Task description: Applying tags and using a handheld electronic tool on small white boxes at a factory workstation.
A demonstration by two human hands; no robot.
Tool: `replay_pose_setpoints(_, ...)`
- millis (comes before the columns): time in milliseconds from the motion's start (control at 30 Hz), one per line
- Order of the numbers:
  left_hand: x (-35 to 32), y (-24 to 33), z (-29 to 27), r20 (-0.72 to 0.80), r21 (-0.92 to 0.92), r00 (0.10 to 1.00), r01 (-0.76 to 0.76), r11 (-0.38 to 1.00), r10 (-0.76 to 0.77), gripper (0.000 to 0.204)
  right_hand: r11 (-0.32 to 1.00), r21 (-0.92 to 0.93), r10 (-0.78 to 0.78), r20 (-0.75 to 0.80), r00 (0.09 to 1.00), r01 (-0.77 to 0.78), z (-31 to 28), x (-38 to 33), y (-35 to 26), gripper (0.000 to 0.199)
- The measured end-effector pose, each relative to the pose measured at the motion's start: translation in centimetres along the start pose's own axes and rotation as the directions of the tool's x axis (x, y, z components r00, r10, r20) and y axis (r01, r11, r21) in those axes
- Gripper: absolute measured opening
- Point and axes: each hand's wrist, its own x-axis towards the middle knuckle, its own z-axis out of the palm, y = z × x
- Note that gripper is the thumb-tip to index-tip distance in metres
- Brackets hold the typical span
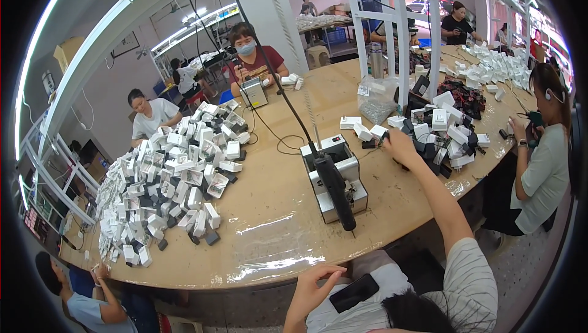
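- My right hand [397, 143] reaches out, fingers together by small white plastic adapter blocks [367, 131] just beyond the fingertips.
- My left hand [315, 284] hangs apart, fingers loosely spread, holding nothing.

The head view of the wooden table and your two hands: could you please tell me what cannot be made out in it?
- Right hand: reaches into the heap of white and black plastic adapter parts; the back of the hand hides its fingers, so a grasp cannot be told.
- Left hand: at the lower edge near the flat black phone; contact unclear.
- Grey metal press machine: the hanging black cylindrical tool covers its middle.
- Large pile of white plastic housings: too small to tell apart.
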Motion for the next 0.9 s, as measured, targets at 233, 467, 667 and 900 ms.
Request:
replay_pose_setpoints(233,1.0,0.6,0.4,0.021,-0.054,1.000,0.022,0.998,-0.020,0.016,0.907,0.390,-0.336,0.440,0.833,0.160,-9.7,-0.3,0.5,0.039)
replay_pose_setpoints(467,1.4,0.7,1.2,0.058,-0.052,0.998,0.009,0.999,-0.006,0.015,0.614,0.779,-0.222,0.323,0.920,-0.126,-13.6,-3.7,-3.1,0.035)
replay_pose_setpoints(667,2.0,0.1,2.4,0.086,-0.133,0.996,-0.001,0.991,0.013,0.043,0.335,0.942,-0.110,0.074,0.991,-0.033,-19.6,-6.4,-7.3,0.044)
replay_pose_setpoints(900,4.5,0.5,4.7,0.012,-0.091,0.960,-0.278,0.956,0.280,0.087,0.116,0.907,-0.437,0.413,0.799,-0.404,-20.3,-13.0,-14.5,0.042)
